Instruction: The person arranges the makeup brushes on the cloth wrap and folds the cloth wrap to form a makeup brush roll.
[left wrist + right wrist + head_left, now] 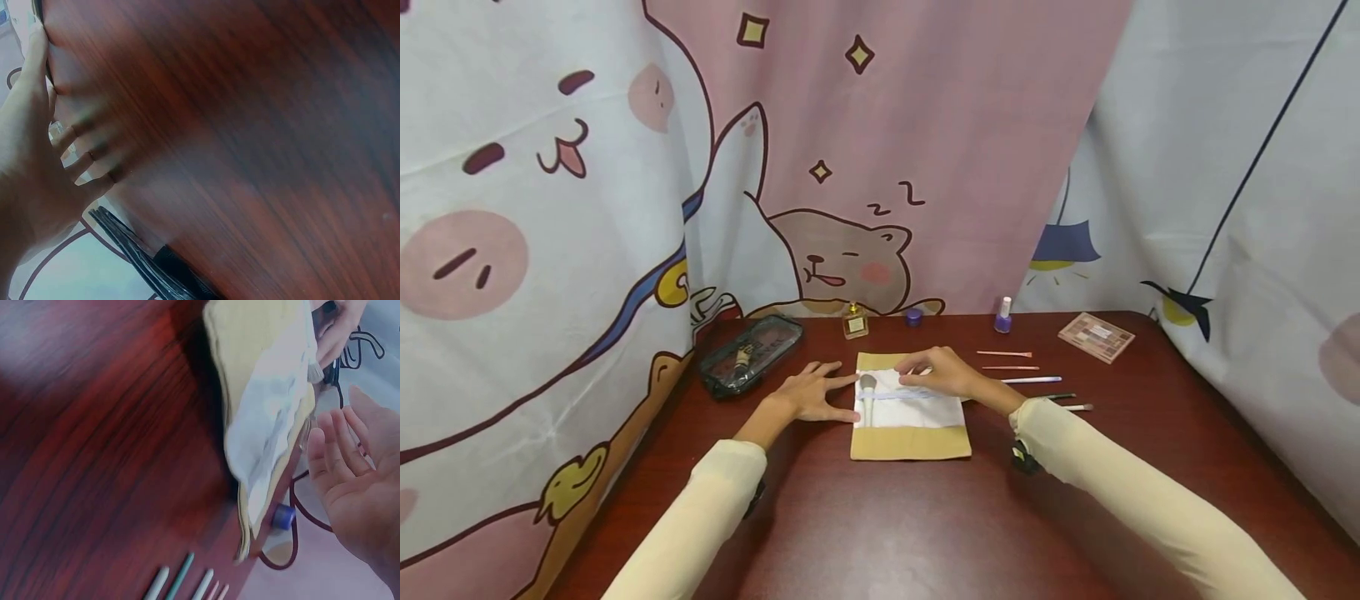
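A yellow fabric brush roll point(910, 444) with a white inner panel point(925, 412) lies unfolded on the table. One makeup brush point(868, 400) with grey bristles is tucked upright at the left of the panel. My left hand point(808, 393) has its fingers spread, thumb and forefinger resting on the roll's left edge. Above the upper middle of the panel is my right hand point(947, 372), its fingers loosely bent. In the right wrist view the palm of this hand point(359, 481) faces the camera, with nothing visible in it.
Several slim brushes point(1030, 381) lie side by side right of the roll. Along the back stand a perfume bottle point(855, 323), a small purple jar point(913, 317) and purple nail polish point(1003, 321). An eyeshadow palette point(1096, 337) is far right; a clear black-edged pouch point(767, 342) lies left.
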Demonstrator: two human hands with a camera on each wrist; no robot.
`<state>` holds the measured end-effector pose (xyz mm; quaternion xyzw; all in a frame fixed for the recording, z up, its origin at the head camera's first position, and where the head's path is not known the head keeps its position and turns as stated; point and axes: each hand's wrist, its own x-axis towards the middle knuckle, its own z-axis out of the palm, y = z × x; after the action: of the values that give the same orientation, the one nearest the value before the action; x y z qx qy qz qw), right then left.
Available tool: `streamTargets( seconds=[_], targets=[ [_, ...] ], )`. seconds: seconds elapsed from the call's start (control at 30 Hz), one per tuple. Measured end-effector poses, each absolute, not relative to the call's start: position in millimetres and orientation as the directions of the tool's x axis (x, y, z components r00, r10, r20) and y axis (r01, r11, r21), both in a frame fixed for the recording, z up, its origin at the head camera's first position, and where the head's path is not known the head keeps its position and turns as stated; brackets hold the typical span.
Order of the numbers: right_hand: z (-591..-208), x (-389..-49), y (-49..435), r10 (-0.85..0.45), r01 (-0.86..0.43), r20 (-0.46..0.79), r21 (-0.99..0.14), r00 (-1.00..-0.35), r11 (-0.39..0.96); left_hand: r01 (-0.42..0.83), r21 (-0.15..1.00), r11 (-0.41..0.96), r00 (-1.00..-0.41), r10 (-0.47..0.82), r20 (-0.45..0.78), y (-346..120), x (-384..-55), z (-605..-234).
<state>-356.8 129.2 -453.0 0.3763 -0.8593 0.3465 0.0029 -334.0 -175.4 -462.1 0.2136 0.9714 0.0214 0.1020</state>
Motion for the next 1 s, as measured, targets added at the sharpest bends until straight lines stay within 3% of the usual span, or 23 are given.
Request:
streamTargets(
  seconds=[0.5,1.0],
  targets=[
    [-436.8,-335.0,190.0,-0.665,-0.645,0.234,-0.597,-0.709,0.477,0.411,0.061,0.909,-0.888,0.415,-0.198,-174.8,-333.9,-463.2],
    [-430.8,-322.3,264.4,-0.582,-0.608,0.254,-0.558,-0.773,0.565,0.424,0.066,0.903,-0.879,0.428,-0.211,-175.2,-331.7,-458.3]
  ],
)
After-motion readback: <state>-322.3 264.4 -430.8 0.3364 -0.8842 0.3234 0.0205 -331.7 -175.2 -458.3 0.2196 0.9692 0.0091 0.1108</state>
